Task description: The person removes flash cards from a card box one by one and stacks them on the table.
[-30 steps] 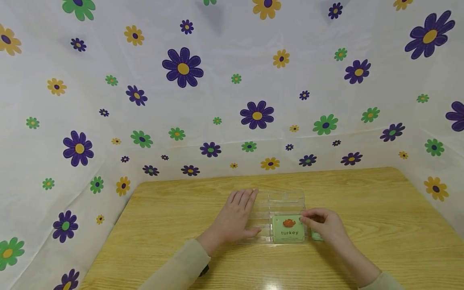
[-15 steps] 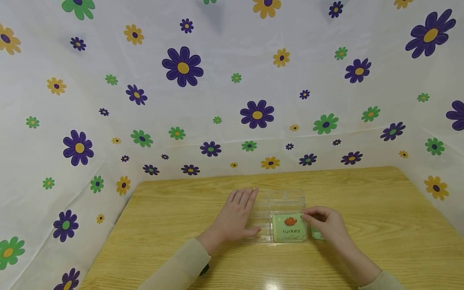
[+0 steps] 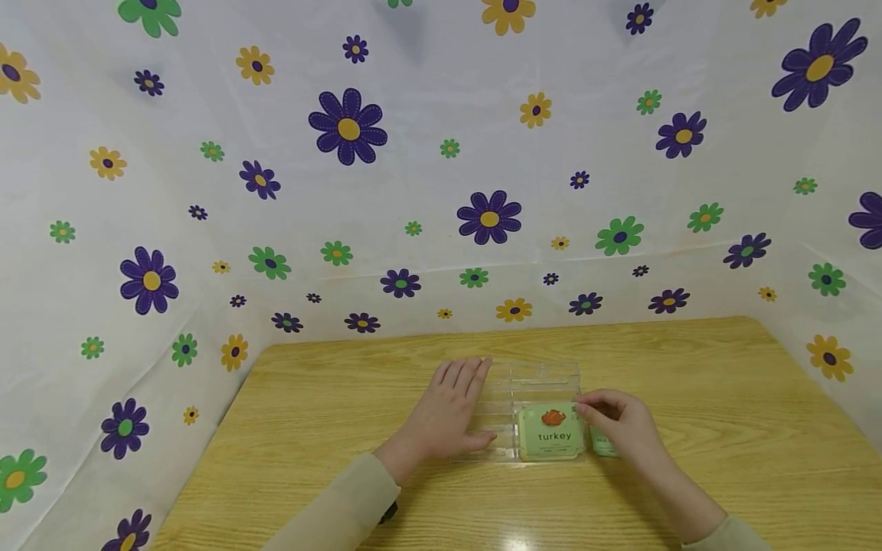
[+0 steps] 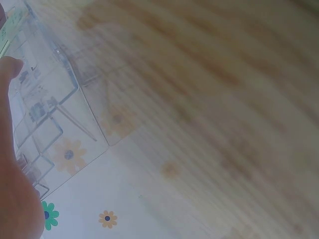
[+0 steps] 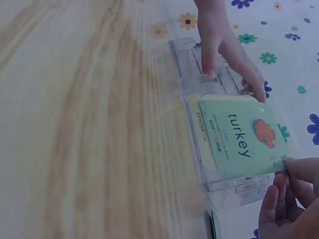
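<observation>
The right hand [image 3: 623,428] pinches the turkey card [image 3: 553,440]. The left hand [image 3: 444,419], fingers straight, apparently rests on the clear tray [image 3: 544,375].

We list one wooden table [image 3: 723,398], yellow-brown and grained, with a patch of glare [image 3: 515,544] at the bottom of the head view. We enter one white cloth [image 3: 427,191], rising behind the table and along both sides, printed with purple flowers [image 3: 347,130], orange flowers [image 3: 513,311] and green flowers [image 3: 619,236], large and small.
</observation>
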Tool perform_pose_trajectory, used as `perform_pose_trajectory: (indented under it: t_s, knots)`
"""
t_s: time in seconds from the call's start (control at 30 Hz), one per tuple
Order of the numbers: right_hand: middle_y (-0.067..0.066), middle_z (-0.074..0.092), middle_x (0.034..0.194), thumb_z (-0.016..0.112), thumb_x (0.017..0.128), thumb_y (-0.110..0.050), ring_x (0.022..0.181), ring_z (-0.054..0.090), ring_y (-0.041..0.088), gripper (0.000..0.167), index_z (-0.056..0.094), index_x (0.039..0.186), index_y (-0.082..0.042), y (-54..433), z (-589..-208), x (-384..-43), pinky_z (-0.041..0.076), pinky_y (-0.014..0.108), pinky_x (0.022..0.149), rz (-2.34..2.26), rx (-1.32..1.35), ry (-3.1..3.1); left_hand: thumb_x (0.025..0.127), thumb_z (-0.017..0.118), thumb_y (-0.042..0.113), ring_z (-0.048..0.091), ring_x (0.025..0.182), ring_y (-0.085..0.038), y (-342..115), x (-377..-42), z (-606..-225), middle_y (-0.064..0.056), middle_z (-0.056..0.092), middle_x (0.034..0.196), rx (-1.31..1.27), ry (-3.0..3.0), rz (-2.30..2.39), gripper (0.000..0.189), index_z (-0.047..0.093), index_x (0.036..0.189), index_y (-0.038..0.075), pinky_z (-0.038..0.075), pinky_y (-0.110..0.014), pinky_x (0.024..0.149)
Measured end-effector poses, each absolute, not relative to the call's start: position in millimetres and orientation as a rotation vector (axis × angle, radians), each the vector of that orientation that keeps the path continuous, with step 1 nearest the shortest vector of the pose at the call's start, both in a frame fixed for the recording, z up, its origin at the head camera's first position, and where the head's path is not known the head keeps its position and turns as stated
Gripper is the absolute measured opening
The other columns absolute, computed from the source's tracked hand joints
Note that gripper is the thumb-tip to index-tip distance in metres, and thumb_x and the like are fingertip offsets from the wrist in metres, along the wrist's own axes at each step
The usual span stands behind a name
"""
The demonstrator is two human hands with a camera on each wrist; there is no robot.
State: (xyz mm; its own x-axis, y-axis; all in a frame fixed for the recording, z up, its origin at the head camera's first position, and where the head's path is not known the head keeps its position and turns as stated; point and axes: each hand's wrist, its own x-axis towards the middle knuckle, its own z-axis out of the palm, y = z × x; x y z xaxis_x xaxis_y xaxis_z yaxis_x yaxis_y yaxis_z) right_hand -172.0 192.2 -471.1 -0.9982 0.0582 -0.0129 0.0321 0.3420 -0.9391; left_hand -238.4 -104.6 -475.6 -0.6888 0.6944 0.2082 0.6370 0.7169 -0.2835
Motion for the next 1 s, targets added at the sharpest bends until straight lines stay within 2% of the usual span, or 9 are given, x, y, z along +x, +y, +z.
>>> perform_pose_trajectory:
  t_s: [1.0]
  knots:
    - [0.013, 0.075, 0.114, 0.069, 0.103, -0.012, 0.09, 0.061, -0.001, 0.025, 0.074, 0.122, 0.004, 194.1, -457.7, -171.4, 0.053, 0.015, 0.08, 1.741, -0.111, -2.571, 0.092, 0.057, 0.077, 0.043, 0.147, -0.026, -104.0, -237.3, -473.7, -0.01, 0.041, 0.163, -1.045, -2.648, 0.281, 0.112, 0.019, 0.168, 0.005, 0.034, -0.047, 0.127]
